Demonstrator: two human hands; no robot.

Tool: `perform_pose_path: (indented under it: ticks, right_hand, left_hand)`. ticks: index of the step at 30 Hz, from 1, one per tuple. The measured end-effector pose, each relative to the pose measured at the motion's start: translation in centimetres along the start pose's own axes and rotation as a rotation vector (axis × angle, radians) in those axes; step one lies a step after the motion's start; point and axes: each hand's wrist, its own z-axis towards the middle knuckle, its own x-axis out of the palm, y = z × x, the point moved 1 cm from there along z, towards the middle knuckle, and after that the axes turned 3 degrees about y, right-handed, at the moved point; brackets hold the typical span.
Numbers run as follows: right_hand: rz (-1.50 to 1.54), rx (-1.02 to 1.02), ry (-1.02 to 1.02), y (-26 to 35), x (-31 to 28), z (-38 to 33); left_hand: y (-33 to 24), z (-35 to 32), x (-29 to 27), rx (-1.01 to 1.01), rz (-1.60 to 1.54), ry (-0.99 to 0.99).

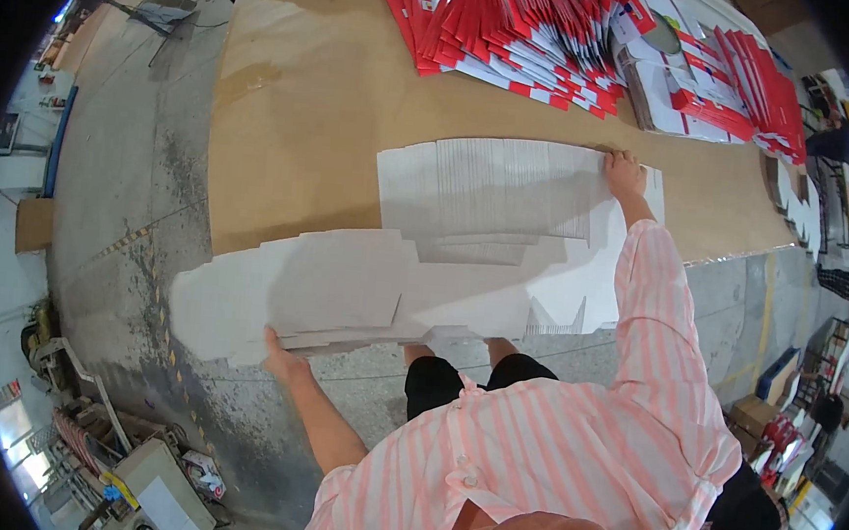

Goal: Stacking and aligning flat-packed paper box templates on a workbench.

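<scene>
White cards (472, 283) overhang the table's (294, 157) near edge, long axis left-right. Left hand (287, 364) beyond that edge, at their near side — fingers hidden, pinch unclear; right hand (625, 174) above tabletop, curled at their far-right corner — grip unclear.

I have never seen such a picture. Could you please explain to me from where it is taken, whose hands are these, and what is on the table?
There is no machine here: a person in a striped shirt works with two bare hands. A fisheye camera on the person's head looks down, so straight edges seem bent and the body appears below.

On the brown table lie overlapping white sheets, reaching past its near edge. Farther away are fanned red-and-white pieces.

The left hand touches the sheets' near edge; its fingers are mostly hidden, so I cannot tell how firmly it grips. The right hand is at their far edge, toward the right end.
</scene>
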Motion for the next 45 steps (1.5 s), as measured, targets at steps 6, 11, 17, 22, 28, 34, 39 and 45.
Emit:
perform_pose_path:
  ticks: [6, 11, 17, 22, 28, 34, 39, 45]
  right_hand:
    - [-0.029, 0.048, 0.072, 0.2, -0.6, -0.1]
    - [-0.063, 0.089, 0.084, 1.0, -1.2, -0.3]
    - [-0.028, 0.13, 0.111, 0.5, -1.4, -1.1]
    - [-0.016, 0.191, 0.072, 1.3, -1.4, -0.9]
    - [0.186, -0.123, -0.221, 7.1, -2.5, -7.8]
    - [0.296, -0.486, -0.22, 13.2, -2.8, -17.3]
    - [0.266, -0.374, -0.153, 12.3, -1.3, -17.7]
    - [0.323, -0.3, -0.065, 12.0, -0.7, -17.0]
  left_hand:
    - [0.6, 0.8, 0.2, -0.031, 0.064, 0.029]
    - [2.3, 2.9, -2.3, 0.074, -0.051, 0.14]
    - [-0.2, -1.0, 0.3, -0.009, 0.326, -0.035]
    - [2.3, 2.3, -1.7, 0.219, 0.215, 0.015]
    - [3.8, 3.3, -2.4, 0.068, -0.067, 0.113]
    - [3.8, 5.7, -5.7, -0.155, -0.59, 0.323]
    - [-1.6, 8.2, -8.1, -0.202, -0.716, 0.464]
    - [-3.3, 13.5, -8.1, -0.21, -0.028, 0.489]
